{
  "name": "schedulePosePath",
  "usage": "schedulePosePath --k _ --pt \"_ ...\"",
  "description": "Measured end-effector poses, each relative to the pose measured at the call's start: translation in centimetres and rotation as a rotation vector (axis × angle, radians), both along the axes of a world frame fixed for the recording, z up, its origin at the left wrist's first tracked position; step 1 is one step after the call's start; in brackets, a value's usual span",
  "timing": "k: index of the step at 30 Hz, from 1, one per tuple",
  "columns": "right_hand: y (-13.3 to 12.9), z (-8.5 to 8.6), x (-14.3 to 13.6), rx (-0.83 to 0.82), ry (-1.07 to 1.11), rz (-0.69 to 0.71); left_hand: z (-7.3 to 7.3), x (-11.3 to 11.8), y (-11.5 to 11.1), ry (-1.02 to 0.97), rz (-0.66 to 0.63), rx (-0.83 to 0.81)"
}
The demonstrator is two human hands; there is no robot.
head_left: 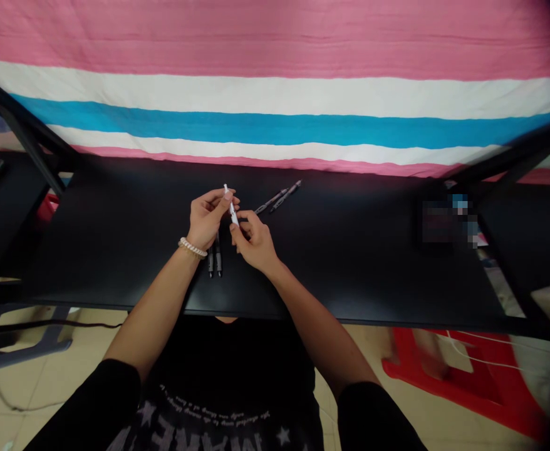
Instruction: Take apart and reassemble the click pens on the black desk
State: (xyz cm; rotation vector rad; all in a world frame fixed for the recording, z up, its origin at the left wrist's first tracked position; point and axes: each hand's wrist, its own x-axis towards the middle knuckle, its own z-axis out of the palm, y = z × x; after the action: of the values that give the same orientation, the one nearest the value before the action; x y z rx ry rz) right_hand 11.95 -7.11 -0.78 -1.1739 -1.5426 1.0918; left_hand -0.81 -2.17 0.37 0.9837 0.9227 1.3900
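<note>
A white pen (232,207) is held between both hands above the black table, tilted with its far end pointing away from me. My left hand (208,216), with a pale coiled band on the wrist, pinches the pen's upper part. Lower down, my right hand (255,240) has its thumb and fingers closed around the pen's near end. Two dark pens (215,263) lie side by side below my hands, their upper parts hidden by the left hand. Beyond my right hand, two more grey pens (285,196) rest slantwise on the table.
The black table (359,250) ends at a striped cloth (275,128) hanging behind it. Dark metal bars (31,134) slope at both sides. A blurred-out object (444,219) sits at the right. Below are a red plastic stool (472,382) and a grey stool (44,344).
</note>
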Motion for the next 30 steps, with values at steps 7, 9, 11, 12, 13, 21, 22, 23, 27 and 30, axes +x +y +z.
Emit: schedulePosePath --k 7,9,11,12,13,21,22,23,27,30 --pt "-0.02 0.03 -0.07 -0.011 0.016 0.002 0.03 0.0 -0.04 0.003 0.001 -0.003" --pt "-0.03 -0.03 -0.06 -0.011 0.014 0.002 0.07 0.01 -0.06 0.007 0.003 -0.007" --pt "-0.02 -0.13 -0.05 -0.007 0.009 0.002 0.08 0.01 -0.06 0.01 0.002 -0.01" --pt "-0.01 -0.17 -0.04 -0.004 0.006 0.004 0.07 0.0 -0.06 0.009 0.002 -0.01" --pt "0.0 -0.21 -0.03 -0.002 0.005 0.006 0.05 0.0 -0.06 0.009 0.001 -0.009" --pt "0.07 -0.34 -0.1 -0.002 0.004 0.005 -0.05 0.02 0.0 0.02 0.0 -0.004" --pt "0.06 -0.36 -0.09 -0.003 0.004 0.006 -0.06 0.03 0.0 0.018 0.0 -0.004" --pt "0.06 -0.37 -0.08 -0.003 0.003 0.008 -0.06 0.03 0.0 0.017 0.0 -0.005" --pt "0.02 -0.36 -0.04 0.003 -0.001 0.015 -0.09 0.04 -0.01 0.018 0.002 -0.013" --pt "0.02 -0.3 -0.06 0.004 0.0 0.015 -0.05 0.05 -0.02 0.02 0.002 -0.007"
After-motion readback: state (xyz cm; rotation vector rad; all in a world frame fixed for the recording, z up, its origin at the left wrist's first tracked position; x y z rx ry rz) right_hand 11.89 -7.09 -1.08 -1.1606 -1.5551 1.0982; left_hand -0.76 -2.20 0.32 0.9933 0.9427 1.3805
